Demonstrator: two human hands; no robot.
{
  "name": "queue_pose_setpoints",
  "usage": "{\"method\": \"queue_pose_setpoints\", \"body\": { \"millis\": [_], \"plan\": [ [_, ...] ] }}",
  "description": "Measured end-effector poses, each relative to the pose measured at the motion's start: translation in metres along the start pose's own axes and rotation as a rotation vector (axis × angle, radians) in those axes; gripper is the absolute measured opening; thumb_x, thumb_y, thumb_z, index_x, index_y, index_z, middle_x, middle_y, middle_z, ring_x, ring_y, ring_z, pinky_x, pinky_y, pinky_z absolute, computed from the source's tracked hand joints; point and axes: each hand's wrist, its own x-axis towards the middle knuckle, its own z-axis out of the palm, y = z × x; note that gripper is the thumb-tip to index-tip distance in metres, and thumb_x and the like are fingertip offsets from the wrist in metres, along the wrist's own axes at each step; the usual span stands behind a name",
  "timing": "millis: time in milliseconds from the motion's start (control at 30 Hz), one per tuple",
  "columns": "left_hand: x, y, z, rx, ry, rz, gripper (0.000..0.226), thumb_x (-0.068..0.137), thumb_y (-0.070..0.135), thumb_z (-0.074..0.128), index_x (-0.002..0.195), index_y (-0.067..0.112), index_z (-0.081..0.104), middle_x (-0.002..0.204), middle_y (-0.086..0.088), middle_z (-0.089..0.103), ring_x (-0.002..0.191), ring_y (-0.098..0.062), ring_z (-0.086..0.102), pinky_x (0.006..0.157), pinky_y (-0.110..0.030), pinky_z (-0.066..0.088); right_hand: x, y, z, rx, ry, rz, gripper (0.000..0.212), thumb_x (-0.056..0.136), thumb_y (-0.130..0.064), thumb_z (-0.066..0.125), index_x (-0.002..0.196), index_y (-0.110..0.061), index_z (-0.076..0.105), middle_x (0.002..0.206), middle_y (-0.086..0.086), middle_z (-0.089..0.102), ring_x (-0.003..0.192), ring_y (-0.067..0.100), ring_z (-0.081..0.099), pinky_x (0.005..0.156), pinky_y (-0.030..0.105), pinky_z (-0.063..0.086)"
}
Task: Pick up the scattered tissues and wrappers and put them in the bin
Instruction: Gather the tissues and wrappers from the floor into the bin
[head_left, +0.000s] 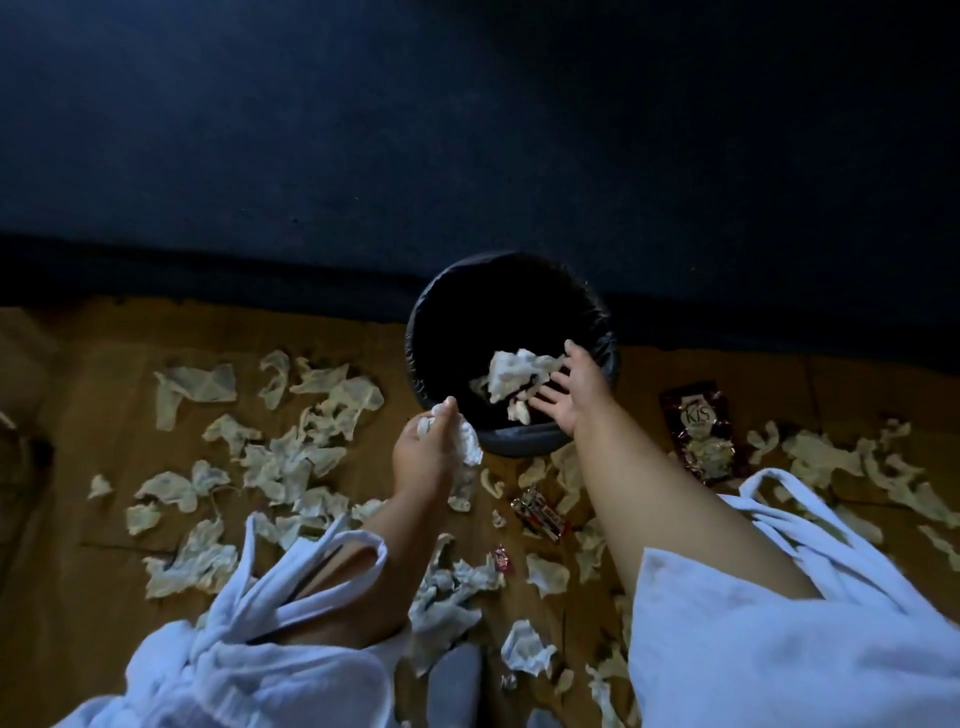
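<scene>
While left hand (423, 452) fingers pinch a crumpled white tissue (470, 444), right hand (569, 389) fingers spread over bin (519, 442)

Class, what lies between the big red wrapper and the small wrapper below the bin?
In the head view, the right forearm crosses between the big wrapper and the small wrapper, with tissue scraps beside it.

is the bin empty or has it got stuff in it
Not empty: crumpled white tissues show inside the bin, beside the open right hand.
</scene>
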Motion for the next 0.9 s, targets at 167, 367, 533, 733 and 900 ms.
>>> {"method": "queue_pose_setpoints", "body": {
  "millis": [167, 367, 533, 733, 900],
  "plan": [
    [0.010, 0.004, 0.008, 0.042, -0.038, -0.058, 0.025, 0.092, 0.033, 0.053, 0.100, 0.010, 0.058, 0.076, -0.005, 0.058, 0.058, -0.013, 0.054, 0.050, -0.022, 0.041, 0.000, 0.002, -0.014, -0.058, 0.009, -0.051, 0.049, 0.098, -0.031, 0.039, 0.143, -0.013, 0.031, 0.148, 0.015, 0.032, 0.133, 0.036, 0.037, 0.096, 0.043, 0.040],
    [0.035, 0.015, 0.040, -0.002, -0.055, -0.157, 0.021, 0.094, 0.026, 0.052, 0.098, 0.006, 0.052, 0.077, -0.013, 0.058, 0.050, -0.016, 0.058, 0.040, -0.017, 0.045, -0.006, 0.016, -0.033, -0.138, 0.079, -0.095, 0.039, 0.099, -0.021, 0.040, 0.135, -0.007, 0.043, 0.136, 0.014, 0.047, 0.123, 0.032, 0.048, 0.090, 0.040, 0.043],
    [0.060, 0.017, 0.058, 0.002, -0.135, -0.194, 0.041, 0.091, 0.035, 0.055, 0.119, 0.005, 0.053, 0.113, -0.018, 0.059, 0.088, -0.024, 0.057, 0.063, -0.031, 0.045, -0.010, 0.025, -0.042, -0.135, 0.104, -0.096, 0.037, 0.098, -0.021, 0.042, 0.133, -0.008, 0.045, 0.125, 0.011, 0.051, 0.111, 0.027, 0.052, 0.086, 0.039, 0.044],
    [0.049, 0.015, 0.058, 0.230, -0.172, -0.104, 0.056, 0.093, 0.030, 0.051, 0.141, 0.008, 0.033, 0.136, -0.019, 0.048, 0.124, -0.034, 0.047, 0.088, -0.036, 0.045, -0.028, 0.028, -0.046, -0.134, 0.072, -0.106, 0.035, 0.098, -0.020, 0.042, 0.131, -0.008, 0.045, 0.122, 0.010, 0.051, 0.107, 0.026, 0.052, 0.091, 0.040, 0.044],
    [0.008, 0.008, 0.050, 0.392, -0.248, -0.009, 0.052, 0.092, 0.030, 0.053, 0.137, 0.005, 0.041, 0.131, -0.022, 0.052, 0.121, -0.041, 0.048, 0.097, -0.049, 0.043, -0.061, 0.032, -0.051, -0.226, 0.046, -0.164, 0.033, 0.098, -0.020, 0.042, 0.129, -0.010, 0.047, 0.118, 0.007, 0.053, 0.106, 0.024, 0.054, 0.085, 0.036, 0.045]
  ]
}}
